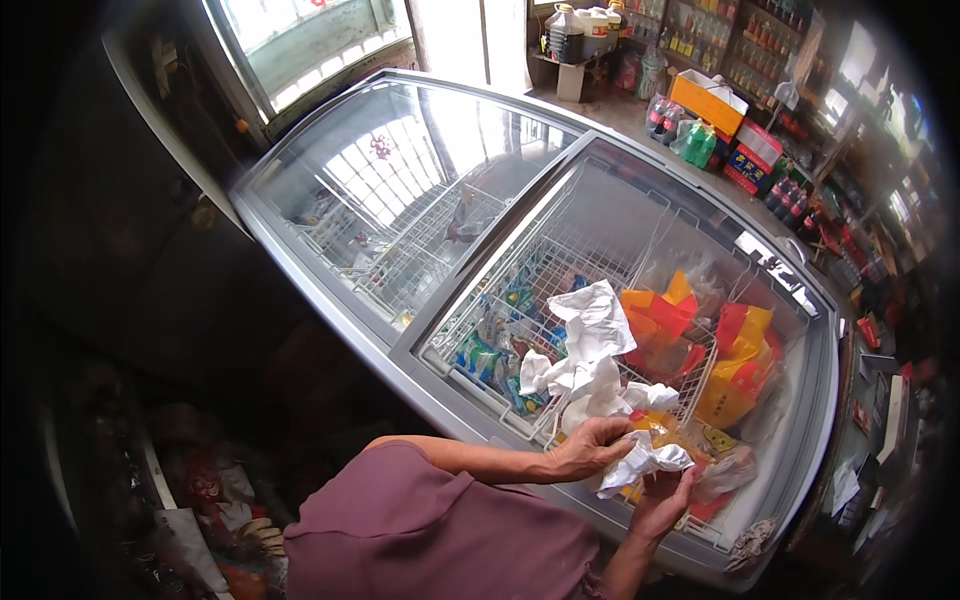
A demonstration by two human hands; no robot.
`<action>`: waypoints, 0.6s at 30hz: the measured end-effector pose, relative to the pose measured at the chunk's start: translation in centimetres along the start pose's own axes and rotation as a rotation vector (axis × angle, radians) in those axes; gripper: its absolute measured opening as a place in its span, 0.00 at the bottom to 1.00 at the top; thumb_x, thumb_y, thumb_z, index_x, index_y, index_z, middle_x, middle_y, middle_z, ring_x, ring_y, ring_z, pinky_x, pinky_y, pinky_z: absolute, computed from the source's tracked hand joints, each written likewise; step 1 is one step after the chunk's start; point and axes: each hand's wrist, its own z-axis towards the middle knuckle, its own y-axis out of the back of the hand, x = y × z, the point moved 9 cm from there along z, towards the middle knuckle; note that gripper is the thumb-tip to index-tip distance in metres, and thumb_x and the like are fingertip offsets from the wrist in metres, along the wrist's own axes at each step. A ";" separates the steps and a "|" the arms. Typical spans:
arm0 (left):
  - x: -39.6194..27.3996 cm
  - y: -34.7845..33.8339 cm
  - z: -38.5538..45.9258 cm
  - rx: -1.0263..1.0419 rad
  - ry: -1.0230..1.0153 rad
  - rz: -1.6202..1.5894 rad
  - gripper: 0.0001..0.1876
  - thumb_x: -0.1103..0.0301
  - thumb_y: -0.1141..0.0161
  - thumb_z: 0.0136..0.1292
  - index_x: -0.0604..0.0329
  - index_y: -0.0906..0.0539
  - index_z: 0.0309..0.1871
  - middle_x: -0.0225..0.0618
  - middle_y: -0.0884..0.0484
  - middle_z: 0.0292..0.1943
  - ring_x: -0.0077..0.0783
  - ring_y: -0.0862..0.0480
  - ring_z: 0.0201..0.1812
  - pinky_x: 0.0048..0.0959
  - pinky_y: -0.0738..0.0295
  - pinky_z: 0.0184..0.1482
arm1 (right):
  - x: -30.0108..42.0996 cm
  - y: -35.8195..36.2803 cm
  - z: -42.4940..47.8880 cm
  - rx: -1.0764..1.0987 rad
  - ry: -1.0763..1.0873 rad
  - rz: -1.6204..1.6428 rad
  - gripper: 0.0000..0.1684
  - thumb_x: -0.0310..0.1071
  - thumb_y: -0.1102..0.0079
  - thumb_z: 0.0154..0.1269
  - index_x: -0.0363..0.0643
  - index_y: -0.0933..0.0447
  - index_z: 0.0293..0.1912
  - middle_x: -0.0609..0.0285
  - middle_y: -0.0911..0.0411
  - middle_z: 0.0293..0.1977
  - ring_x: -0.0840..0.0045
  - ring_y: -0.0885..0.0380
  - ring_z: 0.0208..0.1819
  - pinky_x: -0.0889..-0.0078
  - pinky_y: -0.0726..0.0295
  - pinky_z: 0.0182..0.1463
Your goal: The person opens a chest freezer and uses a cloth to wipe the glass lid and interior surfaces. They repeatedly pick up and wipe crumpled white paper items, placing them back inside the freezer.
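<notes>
My left hand and my right hand hold a crumpled piece of white paper between them, above the near right end of a glass-topped chest freezer. More crumpled white paper lies just beyond my hands, seemingly on the glass. Beneath it, white wire baskets hold blue-green packets. Red-and-yellow plastic bags and clear bags are also inside the freezer. My right palm partly hides behind the paper.
A wadded rag sits on the freezer's near right corner. Beyond the freezer stand an orange box, packs of green bottles and shelves of bottles. Large jugs rest on a stand. A cluttered counter borders the right side.
</notes>
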 end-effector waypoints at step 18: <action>-0.6 -3.1 1.0 0.185 0.084 0.035 0.10 0.67 0.47 0.65 0.68 0.26 0.40 0.25 0.26 0.28 0.14 0.31 0.32 0.21 0.33 0.34 | 1.2 2.0 2.3 0.137 0.426 -0.962 0.22 0.37 0.47 0.61 0.35 0.34 0.52 0.51 0.30 0.42 0.66 0.28 0.43 0.65 0.29 0.46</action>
